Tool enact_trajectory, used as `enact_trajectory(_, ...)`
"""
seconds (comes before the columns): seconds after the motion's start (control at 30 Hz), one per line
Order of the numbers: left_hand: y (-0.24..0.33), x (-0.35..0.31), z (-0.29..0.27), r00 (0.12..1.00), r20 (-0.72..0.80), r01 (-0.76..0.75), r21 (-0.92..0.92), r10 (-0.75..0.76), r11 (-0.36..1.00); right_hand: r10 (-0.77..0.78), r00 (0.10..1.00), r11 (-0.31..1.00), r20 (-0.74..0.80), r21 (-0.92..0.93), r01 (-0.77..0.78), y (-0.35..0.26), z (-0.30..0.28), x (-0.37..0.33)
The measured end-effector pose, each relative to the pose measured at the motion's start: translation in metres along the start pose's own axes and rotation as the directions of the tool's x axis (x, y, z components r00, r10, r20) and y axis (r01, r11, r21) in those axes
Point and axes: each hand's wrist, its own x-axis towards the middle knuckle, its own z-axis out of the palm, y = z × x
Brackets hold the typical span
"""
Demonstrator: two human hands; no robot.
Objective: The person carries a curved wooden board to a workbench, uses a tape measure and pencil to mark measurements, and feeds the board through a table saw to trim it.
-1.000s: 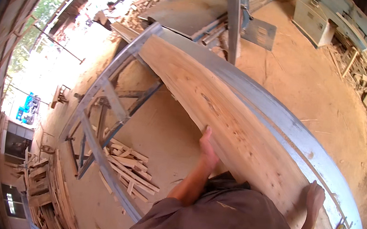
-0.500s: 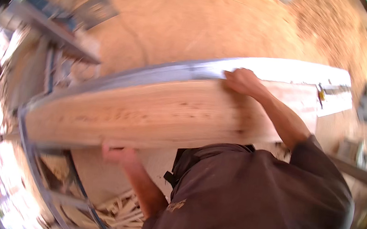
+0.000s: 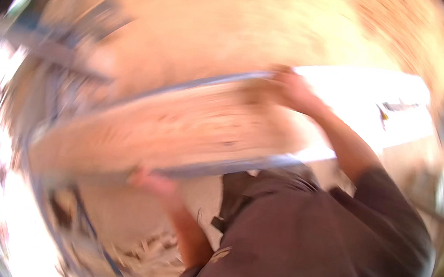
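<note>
A long pale wooden board (image 3: 179,124) with dark flecks lies across a narrow metal-topped bench (image 3: 224,167) in front of me. My right hand (image 3: 293,90) reaches over the board and is closed on its far edge, right of the middle. At the near edge, toward the left, my left hand (image 3: 153,181) grips the board's rim with bent fingers. Motion blurs both hands, and the fingertips are partly hidden. Glare washes out the right part of the bench, so the board's right end is hard to make out.
A small dark and yellow thing (image 3: 383,115) sits at the bench's bright right end. Wood scraps (image 3: 154,247) lie below on the left, beside a metal frame (image 3: 90,222). A blurred metal stand (image 3: 59,52) is at the far left. Sandy ground (image 3: 209,19) stretches beyond.
The board has shifted away from me, uncovering a strip of the bench's near side. My right hand has moved slightly left and away; my left hand has moved slightly right.
</note>
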Motion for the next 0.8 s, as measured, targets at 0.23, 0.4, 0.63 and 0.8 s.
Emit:
enact_trajectory(0.23, 0.16, 0.026, 0.048, 0.329, 0.236, 0.853, -0.49, -0.914, 0.181, 0.177, 0.961, 0.967, -0.214, 0.22, -0.129, 0.18, -0.025, -0.112)
enact_trajectory(0.4, 0.198, 0.001, 0.059, 0.347, 0.14, 0.885, -0.377, -0.927, 0.274, 0.068, 0.984, 0.931, -0.164, 0.364, -0.004, 0.21, -0.03, -0.106)
enact_trajectory(0.63, 0.237, 0.023, 0.077, 0.195, 0.105, 0.695, -0.716, -0.975, 0.062, 0.317, 0.944, 0.555, -0.089, 0.825, -0.109, 0.206, -0.009, -0.096)
enact_trajectory(0.8, 0.234, 0.039, 0.088, 0.123, 0.007, 0.552, -0.832, -0.992, 0.062, 0.394, 0.918, 0.467, -0.047, 0.87, -0.156, 0.197, -0.019, -0.066)
